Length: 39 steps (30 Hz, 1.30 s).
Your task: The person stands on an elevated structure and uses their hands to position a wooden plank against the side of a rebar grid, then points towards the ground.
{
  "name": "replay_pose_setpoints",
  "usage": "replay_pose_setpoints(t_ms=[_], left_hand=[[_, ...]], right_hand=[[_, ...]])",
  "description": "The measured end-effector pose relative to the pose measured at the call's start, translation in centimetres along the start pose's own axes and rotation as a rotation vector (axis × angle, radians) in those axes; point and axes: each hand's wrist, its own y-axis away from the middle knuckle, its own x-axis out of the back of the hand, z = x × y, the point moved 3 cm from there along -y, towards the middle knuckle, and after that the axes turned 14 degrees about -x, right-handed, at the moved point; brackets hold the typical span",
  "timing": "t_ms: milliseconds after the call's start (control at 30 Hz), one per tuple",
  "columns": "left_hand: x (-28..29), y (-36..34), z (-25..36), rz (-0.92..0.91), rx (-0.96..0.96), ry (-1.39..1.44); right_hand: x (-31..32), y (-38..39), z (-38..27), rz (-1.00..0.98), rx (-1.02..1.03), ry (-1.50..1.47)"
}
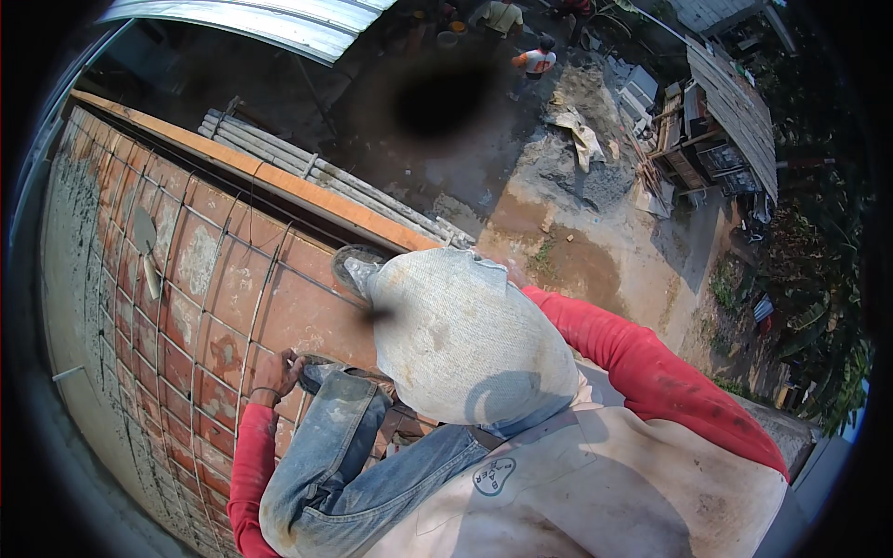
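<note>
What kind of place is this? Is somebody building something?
It looks like a building site. You can see a grid of metal bars, a trowel lying there, and a grey heap, perhaps sand, down below.

We're on an outdoor building site: dark metal rebar grid [272,266], long orange board [259,171], grey sand heap [595,186] (down below us).
</note>
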Motion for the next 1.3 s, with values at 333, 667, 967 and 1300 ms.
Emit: replay_pose_setpoints(t_ms=[333,667,967,1300], left_hand=[[-0.2,0.1,-0.3,0.021,-0.023,0.015],[-0.3,0.0,-0.5,0.034,-0.020,0.011],[-0.8,-0.2,-1.0,0.022,-0.021,0.009],[-0.4,-0.2,-0.5,-0.001,-0.009,0.006]], right_hand=[[0.9,0.4,-1.3,-0.012,-0.009,0.075],[0.6,0.4,-1.0,0.043,0.055,0.178],[0.3,0.2,-0.5,0.018,0.039,0.115],[0.8,0.4,-1.0,-0.003,0.022,0.140]])
